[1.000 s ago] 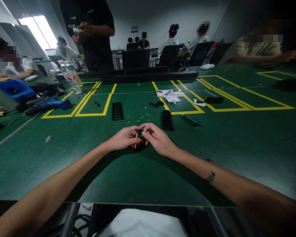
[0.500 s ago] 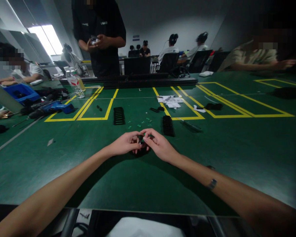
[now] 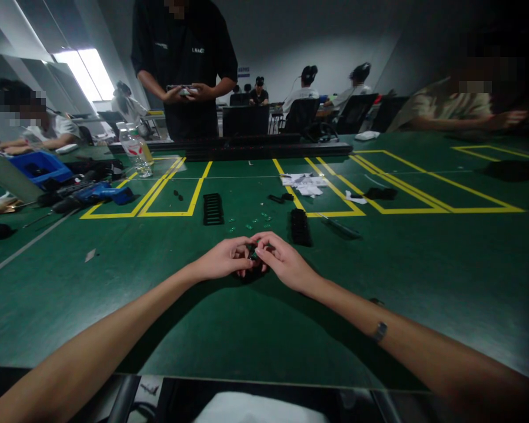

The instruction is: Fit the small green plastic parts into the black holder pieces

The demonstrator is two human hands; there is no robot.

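My two hands meet over the near part of the green worktop point(image 3: 251, 341), taken here as the clock's centre. The fingers of my left hand point(image 3: 223, 258) are closed around a small dark-and-green part point(image 3: 253, 252); the thumb and forefinger of my right hand point(image 3: 286, 263) pinch its right side, and together they hide most of its form. Just beyond, at twelve o'clock, lie scattered green chips point(image 3: 249, 226). A black slotted tray point(image 3: 221, 210) rests at eleven, a black ridged block point(image 3: 300, 227) at two. Farther out: white papers point(image 3: 307, 184) at one, a blue power tool point(image 3: 108, 192) at ten, and, behind the worktop at eleven, a standing person point(image 3: 183, 59).
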